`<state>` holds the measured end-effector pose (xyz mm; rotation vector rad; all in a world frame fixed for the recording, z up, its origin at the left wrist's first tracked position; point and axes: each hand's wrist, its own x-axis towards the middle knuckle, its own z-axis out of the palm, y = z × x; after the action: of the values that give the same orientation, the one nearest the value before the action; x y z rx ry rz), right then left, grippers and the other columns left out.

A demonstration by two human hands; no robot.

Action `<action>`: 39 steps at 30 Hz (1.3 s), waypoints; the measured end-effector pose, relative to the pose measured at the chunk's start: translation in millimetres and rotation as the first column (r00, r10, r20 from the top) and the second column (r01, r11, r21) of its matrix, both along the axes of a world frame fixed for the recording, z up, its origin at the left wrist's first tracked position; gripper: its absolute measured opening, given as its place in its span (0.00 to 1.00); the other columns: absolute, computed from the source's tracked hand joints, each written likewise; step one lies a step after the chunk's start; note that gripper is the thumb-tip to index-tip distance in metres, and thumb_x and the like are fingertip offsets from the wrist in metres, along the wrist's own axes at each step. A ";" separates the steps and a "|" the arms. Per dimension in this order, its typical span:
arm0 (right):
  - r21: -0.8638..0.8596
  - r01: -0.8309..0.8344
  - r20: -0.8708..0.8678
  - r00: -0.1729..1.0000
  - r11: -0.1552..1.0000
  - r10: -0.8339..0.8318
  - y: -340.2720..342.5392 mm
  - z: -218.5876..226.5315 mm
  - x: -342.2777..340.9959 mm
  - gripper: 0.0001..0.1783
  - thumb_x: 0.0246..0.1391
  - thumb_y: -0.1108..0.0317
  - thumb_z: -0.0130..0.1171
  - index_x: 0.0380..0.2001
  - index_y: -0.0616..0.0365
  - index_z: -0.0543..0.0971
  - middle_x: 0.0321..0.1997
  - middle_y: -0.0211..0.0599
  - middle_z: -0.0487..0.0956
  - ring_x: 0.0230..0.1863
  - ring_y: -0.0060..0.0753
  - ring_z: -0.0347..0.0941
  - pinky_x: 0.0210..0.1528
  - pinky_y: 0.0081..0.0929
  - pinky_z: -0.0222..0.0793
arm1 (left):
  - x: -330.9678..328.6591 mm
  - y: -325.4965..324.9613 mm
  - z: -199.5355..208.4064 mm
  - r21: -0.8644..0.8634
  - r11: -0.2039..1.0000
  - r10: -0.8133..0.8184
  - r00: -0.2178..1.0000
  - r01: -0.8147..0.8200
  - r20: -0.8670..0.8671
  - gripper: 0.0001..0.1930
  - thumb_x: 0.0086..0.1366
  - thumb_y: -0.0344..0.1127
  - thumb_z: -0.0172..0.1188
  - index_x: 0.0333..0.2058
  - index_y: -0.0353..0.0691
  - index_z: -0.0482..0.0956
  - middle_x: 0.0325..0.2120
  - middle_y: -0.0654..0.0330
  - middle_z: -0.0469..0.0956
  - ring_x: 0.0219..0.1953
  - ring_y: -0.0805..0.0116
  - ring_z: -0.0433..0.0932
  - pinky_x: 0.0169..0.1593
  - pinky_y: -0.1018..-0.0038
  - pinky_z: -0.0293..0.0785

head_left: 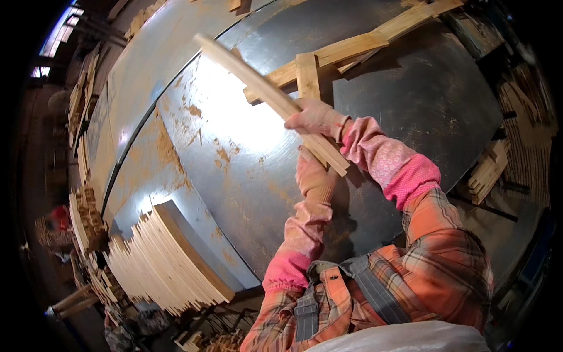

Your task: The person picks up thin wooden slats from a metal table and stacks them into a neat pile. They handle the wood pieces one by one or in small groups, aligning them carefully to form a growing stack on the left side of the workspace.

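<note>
A long pale wooden strip (249,76) slants over the metal tabletop (234,188), its far end up to the left and its near end close to me. Lengthwise grooves or joints show near that end; I cannot tell whether it is one strip or several together. My right hand (319,119), gloved, is closed around it from above with the thumb across it. Lower down, my left hand (314,176), also gloved, grips it near the near end; its fingers are partly hidden. Beyond my right hand lie a short wooden board (307,77) and a longer wooden plank (346,51).
A thick row of pale wooden strips (170,255) lies at the table's near left. Stacked wood (88,217) stands further left, and more strips (489,170) are at the right edge. Sawdust patches (223,154) and a dark seam (126,146) mark the tabletop.
</note>
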<state>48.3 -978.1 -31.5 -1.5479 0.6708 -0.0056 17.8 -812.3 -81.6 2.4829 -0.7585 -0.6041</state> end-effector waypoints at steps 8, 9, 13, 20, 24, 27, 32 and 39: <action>0.075 0.063 0.043 0.997 0.995 -0.066 27.0 -2.5 -38.3 0.29 0.49 0.50 0.71 0.44 0.66 0.83 0.38 0.44 0.85 0.40 0.37 0.81 0.45 0.32 0.77 | 23.3 149.8 0.5 -0.268 0.833 0.285 0.790 -0.485 -0.542 0.41 0.53 0.30 0.69 0.67 0.37 0.67 0.45 0.50 0.77 0.42 0.59 0.79 0.50 0.66 0.79; -0.117 -0.021 -0.063 0.998 0.993 0.014 37.8 1.4 -41.3 0.32 0.49 0.48 0.72 0.47 0.65 0.82 0.41 0.47 0.85 0.42 0.39 0.82 0.46 0.33 0.79 | 20.9 169.6 -1.1 -0.329 0.710 0.313 0.699 -0.622 -0.643 0.38 0.55 0.27 0.67 0.66 0.36 0.68 0.45 0.54 0.77 0.41 0.63 0.78 0.46 0.69 0.78; 0.139 -0.095 -0.135 0.984 0.986 0.113 121.4 -44.7 -40.7 0.36 0.43 0.50 0.74 0.52 0.63 0.79 0.45 0.49 0.83 0.44 0.42 0.81 0.45 0.37 0.80 | 43.4 197.2 -21.4 -0.406 0.536 0.350 0.633 -0.740 -0.691 0.31 0.59 0.24 0.62 0.63 0.33 0.71 0.40 0.61 0.78 0.39 0.71 0.77 0.39 0.75 0.75; -0.254 -0.809 -0.280 0.586 0.530 0.760 152.9 -35.7 25.4 0.38 0.41 0.44 0.73 0.47 0.66 0.84 0.45 0.59 0.85 0.47 0.59 0.84 0.53 0.45 0.79 | 80.3 154.6 -31.0 -0.237 0.620 0.712 0.664 -0.748 -0.231 0.24 0.59 0.24 0.69 0.53 0.34 0.70 0.38 0.53 0.80 0.37 0.61 0.83 0.37 0.67 0.83; -0.842 -0.365 -0.264 0.921 0.396 0.287 69.2 -12.0 90.7 0.35 0.50 0.58 0.71 0.59 0.59 0.70 0.54 0.50 0.78 0.56 0.47 0.76 0.55 0.44 0.73 | 73.3 138.2 -19.3 -0.333 0.414 0.696 0.530 -0.847 -0.484 0.30 0.55 0.18 0.70 0.54 0.34 0.66 0.37 0.51 0.80 0.32 0.60 0.83 0.30 0.66 0.83; -0.669 -0.682 -0.591 0.730 0.297 0.345 33.3 21.2 112.3 0.46 0.44 0.54 0.79 0.63 0.56 0.69 0.59 0.48 0.77 0.62 0.44 0.73 0.58 0.46 0.72 | 75.3 142.5 -11.1 -0.270 0.392 0.713 0.476 -0.879 -0.515 0.32 0.55 0.21 0.71 0.57 0.35 0.66 0.39 0.50 0.81 0.32 0.60 0.83 0.31 0.66 0.83; -0.585 -0.712 -0.682 0.691 0.389 0.239 42.2 -4.3 140.4 0.50 0.33 0.62 0.85 0.63 0.57 0.73 0.60 0.43 0.78 0.64 0.43 0.73 0.59 0.46 0.72 | 89.0 198.6 -26.0 -0.148 0.515 0.797 0.535 -0.844 -0.280 0.38 0.53 0.28 0.75 0.62 0.34 0.65 0.46 0.48 0.81 0.42 0.58 0.83 0.43 0.65 0.83; -0.543 -0.708 -0.622 0.700 0.452 0.350 37.2 -8.6 131.0 0.08 0.57 0.67 0.66 0.39 0.54 0.88 0.32 0.38 0.87 0.35 0.34 0.85 0.36 0.43 0.80 | 90.5 209.2 -20.6 0.040 0.637 0.767 0.638 -0.770 0.075 0.40 0.52 0.39 0.77 0.60 0.32 0.68 0.51 0.42 0.80 0.51 0.49 0.81 0.57 0.62 0.75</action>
<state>179.3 -940.9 -40.1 -2.6145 0.4686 0.6616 108.3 -603.1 -102.2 2.5610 0.3666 -0.2296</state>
